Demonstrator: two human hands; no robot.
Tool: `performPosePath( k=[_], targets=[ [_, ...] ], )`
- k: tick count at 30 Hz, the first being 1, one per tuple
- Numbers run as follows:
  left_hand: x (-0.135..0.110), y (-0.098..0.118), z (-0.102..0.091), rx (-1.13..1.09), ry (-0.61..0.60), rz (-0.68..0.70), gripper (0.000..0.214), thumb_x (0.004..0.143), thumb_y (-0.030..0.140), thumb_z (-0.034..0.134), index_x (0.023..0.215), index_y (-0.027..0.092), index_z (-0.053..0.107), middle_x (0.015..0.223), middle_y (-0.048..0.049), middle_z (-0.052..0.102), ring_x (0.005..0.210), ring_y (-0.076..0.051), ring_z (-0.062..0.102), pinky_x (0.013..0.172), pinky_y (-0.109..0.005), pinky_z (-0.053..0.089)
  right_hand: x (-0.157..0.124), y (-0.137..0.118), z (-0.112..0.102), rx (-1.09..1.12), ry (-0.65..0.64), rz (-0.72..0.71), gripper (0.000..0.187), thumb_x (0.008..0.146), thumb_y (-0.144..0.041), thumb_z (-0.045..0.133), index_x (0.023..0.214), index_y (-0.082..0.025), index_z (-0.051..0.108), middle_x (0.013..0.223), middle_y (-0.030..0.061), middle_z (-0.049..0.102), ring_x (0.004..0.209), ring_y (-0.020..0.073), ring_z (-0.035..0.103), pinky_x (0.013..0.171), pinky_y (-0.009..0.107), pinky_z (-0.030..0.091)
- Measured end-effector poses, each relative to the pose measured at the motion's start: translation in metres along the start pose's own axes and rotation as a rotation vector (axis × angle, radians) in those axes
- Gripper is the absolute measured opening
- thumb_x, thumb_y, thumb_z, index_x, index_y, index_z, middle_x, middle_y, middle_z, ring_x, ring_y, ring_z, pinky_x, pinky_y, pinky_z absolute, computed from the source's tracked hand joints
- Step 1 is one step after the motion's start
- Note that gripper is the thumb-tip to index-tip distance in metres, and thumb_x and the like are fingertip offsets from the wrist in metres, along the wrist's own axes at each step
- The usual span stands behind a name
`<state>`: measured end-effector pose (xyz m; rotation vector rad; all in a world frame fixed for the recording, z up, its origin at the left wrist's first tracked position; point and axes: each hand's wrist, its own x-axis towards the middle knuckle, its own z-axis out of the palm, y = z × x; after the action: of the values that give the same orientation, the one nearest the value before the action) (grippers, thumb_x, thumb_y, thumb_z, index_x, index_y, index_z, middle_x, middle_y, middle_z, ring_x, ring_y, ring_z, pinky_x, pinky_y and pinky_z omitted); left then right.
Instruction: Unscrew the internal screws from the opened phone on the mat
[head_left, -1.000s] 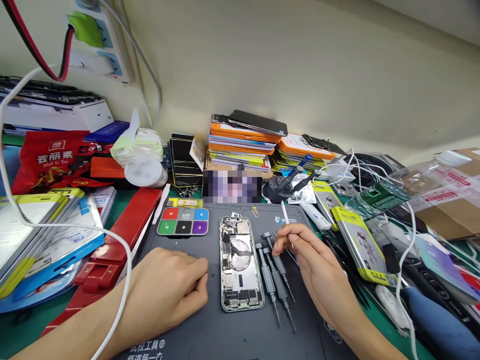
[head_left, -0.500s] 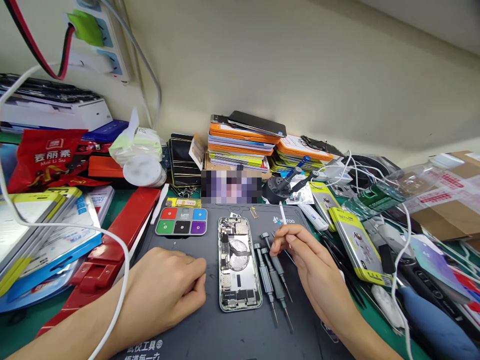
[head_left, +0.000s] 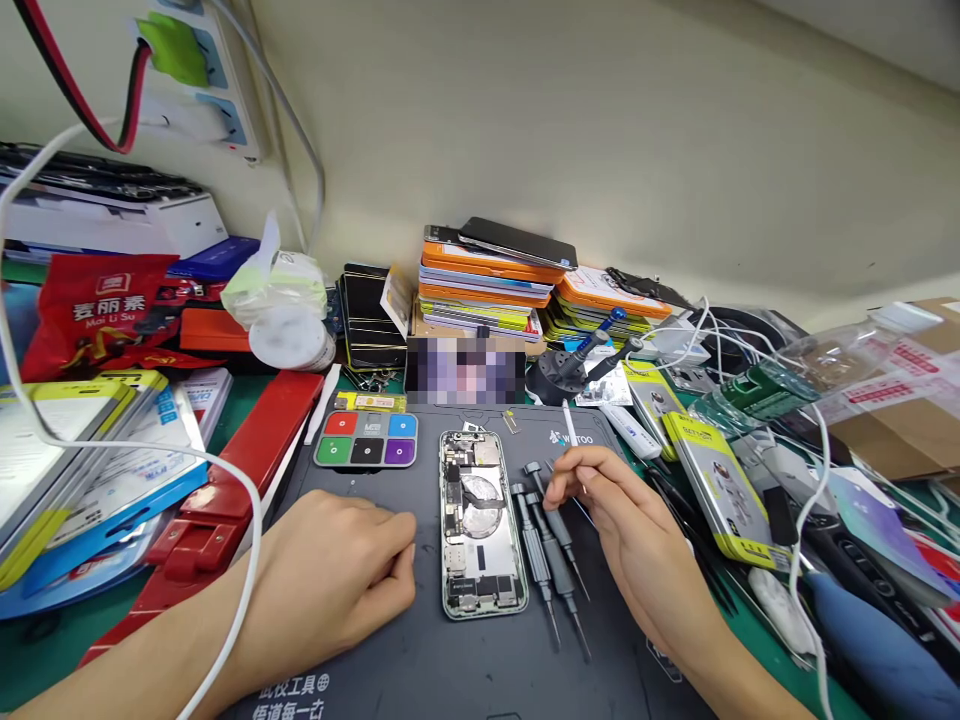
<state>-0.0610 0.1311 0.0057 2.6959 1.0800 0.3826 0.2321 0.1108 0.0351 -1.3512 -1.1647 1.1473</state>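
Observation:
An opened phone [head_left: 480, 560] lies on the dark grey mat [head_left: 420, 660], its inner boards and a round silver part showing. Left of it my left hand [head_left: 352, 570] rests on the mat, curled into a fist. My right hand [head_left: 615, 530] is to the phone's right, fingers bent and closed together beside several grey screwdrivers [head_left: 551, 550]. A thin white stick [head_left: 568, 420] shows just beyond the right fingers; whether they grip it is hidden. The magnetic-looking colour-block tray [head_left: 366, 440] lies behind my left hand.
A red hinged tool [head_left: 247, 470] and boxed packs flank the left. Behind stand a blurred screen [head_left: 465, 372], stacked boxes [head_left: 487, 285] and a screwdriver holder [head_left: 559, 375]. Yellow packs [head_left: 724, 490], cables and a plastic bottle [head_left: 795, 385] crowd the right. A white cable [head_left: 255, 540] crosses my left forearm.
The whole view has shifted slightly, so things sit a little farther right. Both hands keep their poses, and the phone and tools stay put.

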Motion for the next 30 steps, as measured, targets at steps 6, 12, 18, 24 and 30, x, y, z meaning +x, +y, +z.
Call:
performPosePath(
  k=[6,12,18,24,30],
  targets=[
    [0.0009,0.0005,-0.0010,-0.009,-0.018,-0.002,0.025,0.095,0.016,0.042,0.072,0.025,0.041,0.060,0.0055,0.059,0.051,-0.017,0.060,0.055,-0.035,0.029,0.0024,0.0003,-0.0002,0.009,-0.001,-0.003,0.019,0.105,-0.042,0.063,0.097,-0.029,0.075,0.084,0.0015,0.072,0.086,0.0223,0.062,0.084,0.035,0.047],
    [0.0004,-0.0005,-0.0001,-0.012,-0.006,0.010,0.024,0.095,0.017,0.042,0.072,0.025,0.042,0.060,0.0052,0.059,0.051,-0.017,0.060,0.055,-0.035,0.028,0.0020,0.0011,-0.0012,0.013,-0.007,-0.002,0.019,0.105,-0.042,0.063,0.098,-0.029,0.075,0.084,0.0011,0.072,0.087,0.0217,0.063,0.085,0.034,0.046],
    [0.0018,0.0002,-0.0014,-0.019,-0.011,-0.004,0.024,0.094,0.016,0.042,0.072,0.025,0.043,0.059,0.0053,0.060,0.050,-0.018,0.060,0.054,-0.036,0.027,-0.0012,0.0017,-0.0016,0.016,-0.009,0.003,0.020,0.105,-0.044,0.064,0.097,-0.029,0.075,0.083,0.0011,0.072,0.085,0.0220,0.063,0.084,0.035,0.046],
    [0.0014,0.0008,-0.0016,-0.016,-0.008,-0.003,0.024,0.094,0.016,0.042,0.071,0.025,0.042,0.059,0.0055,0.059,0.050,-0.018,0.060,0.054,-0.035,0.027,-0.0008,0.0008,-0.0013,0.015,-0.003,0.002,0.020,0.104,-0.044,0.064,0.099,-0.028,0.075,0.085,0.0016,0.072,0.087,0.0228,0.063,0.085,0.036,0.046],
    [0.0014,0.0002,-0.0007,-0.014,-0.004,-0.006,0.025,0.094,0.016,0.043,0.072,0.025,0.044,0.060,0.0054,0.059,0.051,-0.018,0.061,0.055,-0.035,0.027,0.0022,0.0012,-0.0007,0.015,-0.004,-0.001,0.019,0.104,-0.043,0.064,0.098,-0.029,0.075,0.084,0.0013,0.073,0.086,0.0222,0.063,0.085,0.035,0.046]
  ],
)
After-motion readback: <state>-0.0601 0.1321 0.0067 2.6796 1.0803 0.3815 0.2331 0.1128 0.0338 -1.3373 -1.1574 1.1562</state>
